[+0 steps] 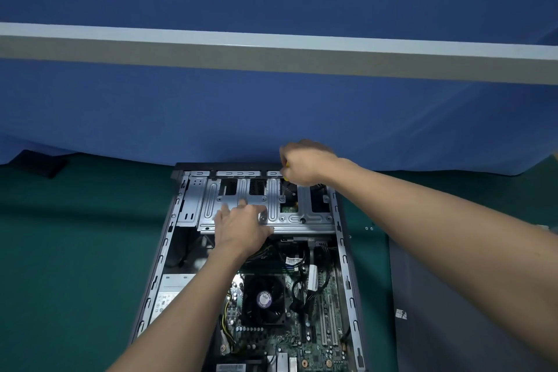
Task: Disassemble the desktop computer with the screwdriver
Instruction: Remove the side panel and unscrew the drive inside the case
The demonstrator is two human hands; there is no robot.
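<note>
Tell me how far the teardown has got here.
Done: the case is open, and a grey panel and small screws lie on the mat beside it. In hand: left hand presses the drive cage while right hand grips the screwdriver at its far edge. Left: cage, fan, power supply and motherboard sit inside.

Backdrop: blue cloth (pixel 211 112) fills everything ahead of me and hangs down to the table, creased on my right.
Bar: pale grey beam (pixel 271 53) crosses the cloth side to side, top face lighter.
Table: green mat (pixel 75 251), flat.
Far left: black flat thing (pixel 42 164) on the mat at the cloth's hem; can't tell what.
Light: even, soft shadows.
</note>
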